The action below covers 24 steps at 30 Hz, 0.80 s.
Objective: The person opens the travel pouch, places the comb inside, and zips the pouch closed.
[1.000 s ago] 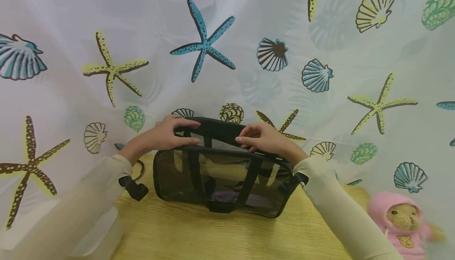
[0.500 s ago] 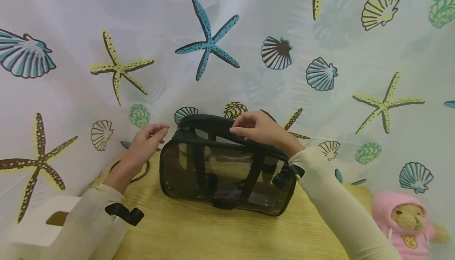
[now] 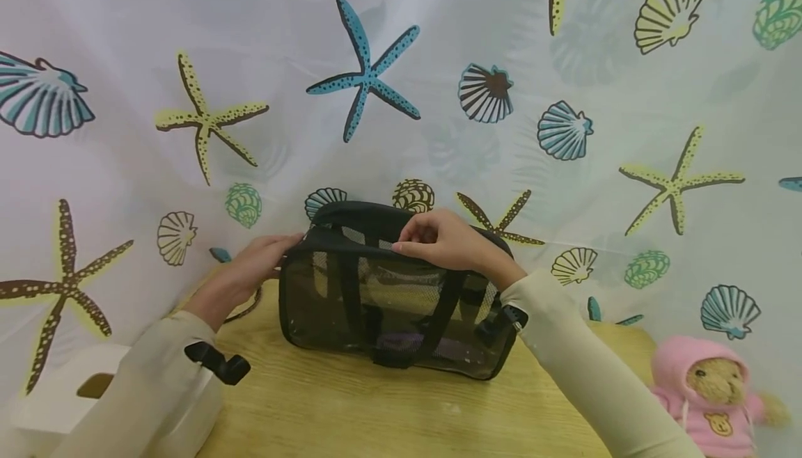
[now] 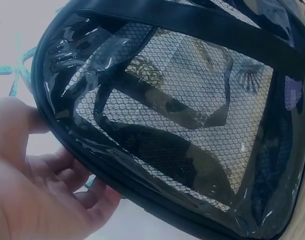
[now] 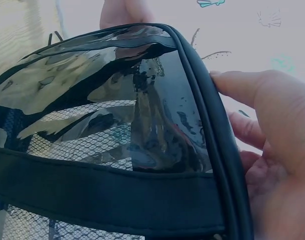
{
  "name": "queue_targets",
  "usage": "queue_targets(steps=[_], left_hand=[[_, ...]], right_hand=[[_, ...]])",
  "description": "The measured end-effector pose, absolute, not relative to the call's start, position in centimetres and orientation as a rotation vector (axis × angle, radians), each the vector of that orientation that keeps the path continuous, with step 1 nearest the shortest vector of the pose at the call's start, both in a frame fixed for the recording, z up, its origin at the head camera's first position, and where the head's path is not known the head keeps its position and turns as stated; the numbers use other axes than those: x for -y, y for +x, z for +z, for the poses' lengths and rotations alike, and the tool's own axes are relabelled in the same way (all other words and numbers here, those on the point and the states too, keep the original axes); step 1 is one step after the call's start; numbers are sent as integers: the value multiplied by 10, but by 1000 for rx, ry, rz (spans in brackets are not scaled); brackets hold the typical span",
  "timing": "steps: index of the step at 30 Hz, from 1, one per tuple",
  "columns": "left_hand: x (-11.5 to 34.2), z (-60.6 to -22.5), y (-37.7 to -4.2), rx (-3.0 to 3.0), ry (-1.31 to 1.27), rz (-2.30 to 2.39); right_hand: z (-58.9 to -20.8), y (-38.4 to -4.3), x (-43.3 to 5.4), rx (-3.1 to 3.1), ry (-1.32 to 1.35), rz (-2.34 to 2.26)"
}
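I have the right hand (image 3: 447, 242) at the top of the bag (image 3: 301, 305), thumb and forefinger curled narrowly together and pinching at the rim of its opening; whether a zip tab sits in that pinch, I cannot make out. The left hand (image 3: 250, 266) is at the bag's upper left end, its fingers bent and holding the black edging; on the left wrist view I see thumb and fingertips pass behind that edge.

The bag stands upright on the yellow wooden table (image 3: 351, 423), long side toward me. Its black top flap (image 3: 370, 218) is raised along the back, leaving a gap before the front rim. Through the smoky clear front I see a purple thing (image 3: 401, 343) low inside, its shape blurred by the tint.

Close behind the bag hangs a starfish-printed curtain (image 3: 282, 26), so my room there is tight; in front of the bag, wood runs on toward me. Left of the bag and nearer me is a white box (image 3: 56, 392) with a brown-looking opening, its contents hidden. Right of the bag, well apart, is a pink-hooded plush bear (image 3: 708, 395).
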State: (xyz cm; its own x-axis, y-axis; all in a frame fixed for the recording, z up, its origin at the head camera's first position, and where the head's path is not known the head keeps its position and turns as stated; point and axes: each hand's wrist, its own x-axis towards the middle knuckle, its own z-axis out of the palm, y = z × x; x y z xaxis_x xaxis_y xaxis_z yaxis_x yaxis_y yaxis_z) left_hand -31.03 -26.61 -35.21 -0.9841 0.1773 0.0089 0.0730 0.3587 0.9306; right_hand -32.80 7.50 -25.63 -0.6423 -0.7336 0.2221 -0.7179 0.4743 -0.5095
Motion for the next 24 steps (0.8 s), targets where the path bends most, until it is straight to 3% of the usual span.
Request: queue_targets(steps=[13, 24], left_hand=[[258, -334, -318, -2654, 121, 1774], [252, -304, -325, -3115, 363, 1322]], right_hand=[[-258, -328, -77, -2668, -1307, -925], [-261, -327, -79, -2670, -1277, -949]])
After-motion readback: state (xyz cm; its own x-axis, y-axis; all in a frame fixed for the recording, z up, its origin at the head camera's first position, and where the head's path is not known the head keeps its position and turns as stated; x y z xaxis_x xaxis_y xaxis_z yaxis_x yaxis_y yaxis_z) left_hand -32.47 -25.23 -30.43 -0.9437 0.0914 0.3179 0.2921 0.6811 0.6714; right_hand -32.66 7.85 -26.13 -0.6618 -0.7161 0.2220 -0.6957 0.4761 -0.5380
